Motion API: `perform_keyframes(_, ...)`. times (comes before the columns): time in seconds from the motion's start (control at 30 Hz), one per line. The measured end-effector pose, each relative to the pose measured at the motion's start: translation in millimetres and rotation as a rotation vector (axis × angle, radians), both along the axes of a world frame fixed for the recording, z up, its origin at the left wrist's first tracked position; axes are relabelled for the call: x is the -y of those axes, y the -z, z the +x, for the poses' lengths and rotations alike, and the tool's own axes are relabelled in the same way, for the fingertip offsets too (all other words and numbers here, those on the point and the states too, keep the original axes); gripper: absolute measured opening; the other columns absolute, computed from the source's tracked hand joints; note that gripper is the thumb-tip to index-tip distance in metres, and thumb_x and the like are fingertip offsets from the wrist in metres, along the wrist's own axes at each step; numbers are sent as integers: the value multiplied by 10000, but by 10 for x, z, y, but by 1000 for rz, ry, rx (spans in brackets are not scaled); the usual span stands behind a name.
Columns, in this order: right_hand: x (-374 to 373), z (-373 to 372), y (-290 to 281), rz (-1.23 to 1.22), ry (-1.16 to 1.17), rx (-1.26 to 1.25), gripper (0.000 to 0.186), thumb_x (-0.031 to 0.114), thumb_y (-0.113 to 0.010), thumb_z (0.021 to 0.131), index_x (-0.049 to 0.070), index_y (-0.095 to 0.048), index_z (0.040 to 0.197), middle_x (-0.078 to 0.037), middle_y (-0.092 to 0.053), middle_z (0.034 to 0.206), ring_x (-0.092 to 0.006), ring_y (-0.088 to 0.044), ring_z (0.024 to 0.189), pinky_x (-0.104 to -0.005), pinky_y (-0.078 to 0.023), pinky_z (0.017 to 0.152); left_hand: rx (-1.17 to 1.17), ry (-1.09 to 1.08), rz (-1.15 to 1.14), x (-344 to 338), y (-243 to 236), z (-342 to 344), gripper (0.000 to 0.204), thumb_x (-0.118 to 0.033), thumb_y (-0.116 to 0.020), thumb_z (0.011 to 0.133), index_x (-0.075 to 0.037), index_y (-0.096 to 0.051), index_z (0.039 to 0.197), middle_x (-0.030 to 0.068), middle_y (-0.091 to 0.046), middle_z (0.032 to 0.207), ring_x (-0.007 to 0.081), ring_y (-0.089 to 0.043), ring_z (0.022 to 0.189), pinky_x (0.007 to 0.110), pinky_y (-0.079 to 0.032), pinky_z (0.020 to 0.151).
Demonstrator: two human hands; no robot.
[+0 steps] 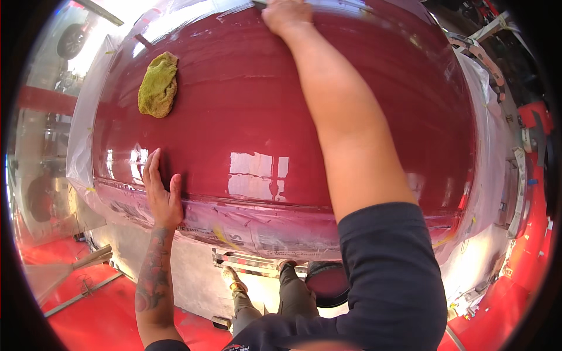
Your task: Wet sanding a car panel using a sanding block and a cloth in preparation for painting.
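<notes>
A large glossy dark-red car panel (246, 117) spreads in front of me, wet-looking and full of reflections. My left hand (163, 193) lies open at its near left edge, fingers apart and palm against the surface. Stretched far across the panel, my right hand (287, 16) is closed at the upper rim of the picture. A small dark edge (260, 4) shows beside its fingers; what the hand grips is mostly cut off. On the panel's left part sits a crumpled yellow-green cloth (158, 85), apart from both hands.
Masking paper and film (257, 231) hang along the near edge, with clear plastic sheeting (492, 128) at the right. Below, my feet stand on a slatted platform beside a black round tub (328, 285). Red floor (76, 292) and a metal stand (88, 260) lie lower left.
</notes>
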State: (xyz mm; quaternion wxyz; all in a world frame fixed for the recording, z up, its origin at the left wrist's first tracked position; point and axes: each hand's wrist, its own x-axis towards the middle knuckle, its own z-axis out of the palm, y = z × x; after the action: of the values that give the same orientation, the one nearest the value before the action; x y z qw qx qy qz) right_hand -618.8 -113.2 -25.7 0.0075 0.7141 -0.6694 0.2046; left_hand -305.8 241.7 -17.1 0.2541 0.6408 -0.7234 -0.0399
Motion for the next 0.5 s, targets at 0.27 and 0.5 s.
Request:
perform_keyframes(0.27, -464, -3348, 347, 97, 484, -188, 531, 508, -420, 1029, 288, -465, 1510, -116, -591, 1438, -332, -549, 1337, -569, -405, 1074, 16, 2, 11, 18, 91, 46, 641, -437, -514, 1042, -26, -402, 1521, 209, -445, 1500, 384, -393, 1420, 471, -284, 1191)
perform_keyframes(0.5, -1643, -4506, 427, 329, 855, -217, 501, 428, -371, 1053, 225, -475, 1499, -139, -561, 1471, -367, -534, 1348, -573, -371, 1119, 20, -14, 8, 1, 45, 59, 643, -438, -511, 1042, -21, -403, 1519, 210, -441, 1504, 384, -391, 1421, 470, -291, 1188)
